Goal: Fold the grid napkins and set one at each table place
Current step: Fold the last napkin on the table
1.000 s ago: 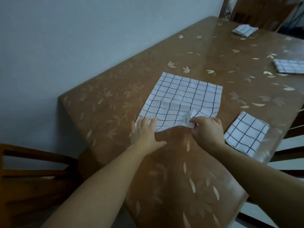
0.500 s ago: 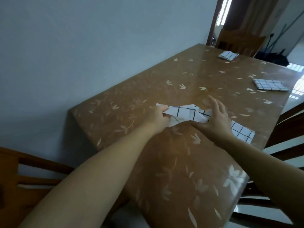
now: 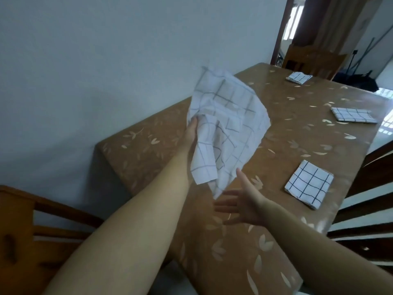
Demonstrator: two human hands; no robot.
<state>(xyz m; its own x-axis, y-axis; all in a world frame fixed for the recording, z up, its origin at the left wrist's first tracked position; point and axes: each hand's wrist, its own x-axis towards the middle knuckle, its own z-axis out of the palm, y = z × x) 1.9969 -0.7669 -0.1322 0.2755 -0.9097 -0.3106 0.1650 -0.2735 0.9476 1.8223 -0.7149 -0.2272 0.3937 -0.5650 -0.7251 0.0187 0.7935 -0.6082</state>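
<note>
No writing or label can be read anywhere. At centre frame the left hand is closed on the left edge of a loose grid napkin, lifted off the brown table. The cloth is motion-blurred, its long axis running from upper left down to lower right. Its bottom corner hangs just above the right hand, which is open with fingers spread and holds nothing. Three folded napkins lie at right: near, middle, far.

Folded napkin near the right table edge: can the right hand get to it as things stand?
Probably yes. The right hand is open and empty, hovering over the table, and the folded napkin lies flat just to its right with bare tabletop between. The loose napkin hangs in the left hand, out of the way.
</note>
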